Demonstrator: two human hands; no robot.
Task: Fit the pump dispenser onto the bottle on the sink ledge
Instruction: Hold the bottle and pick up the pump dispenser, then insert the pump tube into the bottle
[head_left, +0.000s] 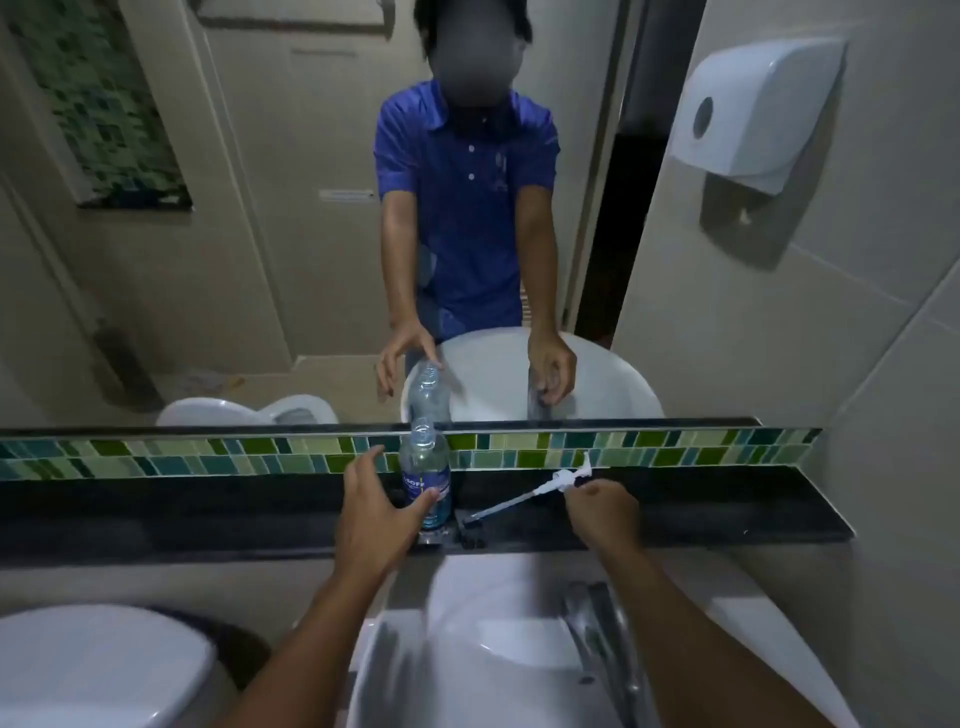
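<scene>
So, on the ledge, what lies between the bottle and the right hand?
In the head view, the pump dispenser lies tilted between the bottle and the right hand, which grips its head end.

The left hand (371, 512) covers part of the bottle (425, 470). The right hand (602, 512) hides the pump's (540, 491) collar. Sink (498, 649) and toilet (98, 670) are blurred and cut off below.

Both bare arms come up from the bottom of the frame. The left hand (375, 512) sits in the middle, fingers spread wide, thumb tip touching the bottle (426, 475). The right hand (602, 512), right of centre, is curled, fingertips pinching the pump dispenser (540, 491).
</scene>
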